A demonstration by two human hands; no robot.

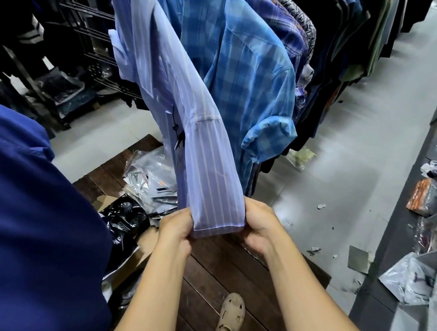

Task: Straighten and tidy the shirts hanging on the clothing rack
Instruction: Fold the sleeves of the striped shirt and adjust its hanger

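The pale striped shirt [167, 67] hangs on the rack; its sleeve [209, 166] runs down and toward the person, long axis near vertical. Left hand [175, 233] and right hand [259, 224] each hold a closed grip on opposite cuff edges. The plaid shirt [242, 70] hangs just beside, rightward.

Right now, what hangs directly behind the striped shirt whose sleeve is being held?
A blue plaid shirt hangs right behind the striped shirt, then more patterned and dark shirts. Both hands, left and right, pinch the cuff. The rail and hangers are out of view.
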